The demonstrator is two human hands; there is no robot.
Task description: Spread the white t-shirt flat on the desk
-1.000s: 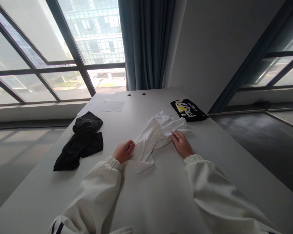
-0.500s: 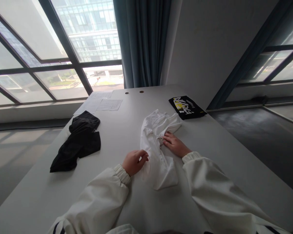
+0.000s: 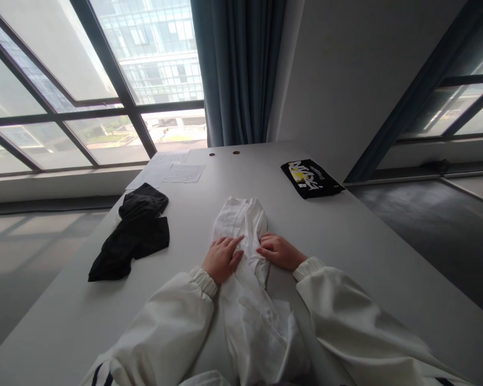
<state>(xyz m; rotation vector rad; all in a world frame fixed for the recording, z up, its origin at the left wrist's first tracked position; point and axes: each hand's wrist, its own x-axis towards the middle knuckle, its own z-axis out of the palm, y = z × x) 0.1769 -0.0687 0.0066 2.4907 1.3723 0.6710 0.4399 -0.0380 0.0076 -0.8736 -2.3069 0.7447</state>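
A white shirt (image 3: 247, 292), wrinkled and gathered into a long narrow shape, lies on the table from its middle down to the front edge by my body. My left hand (image 3: 222, 259) rests on the shirt's left side with its fingers stretched out flat. On the opposite edge, my right hand (image 3: 282, 251) has its fingers bent and closed on the cloth; its fingertips are partly hidden in the folds. The shirt's near end spreads out between my two forearms.
Dark clothing (image 3: 132, 238) lies crumpled on the left of the table (image 3: 197, 214). A folded black garment with a white and yellow print (image 3: 312, 178) sits at the back right. Paper sheets (image 3: 185, 173) lie at the back left, near two round holes. Windows and a blue curtain (image 3: 239, 75) stand behind.
The shirt has come toward my body and is now narrower and longer. My left hand has moved up and flattened on it; my right hand has moved slightly left and nearer.
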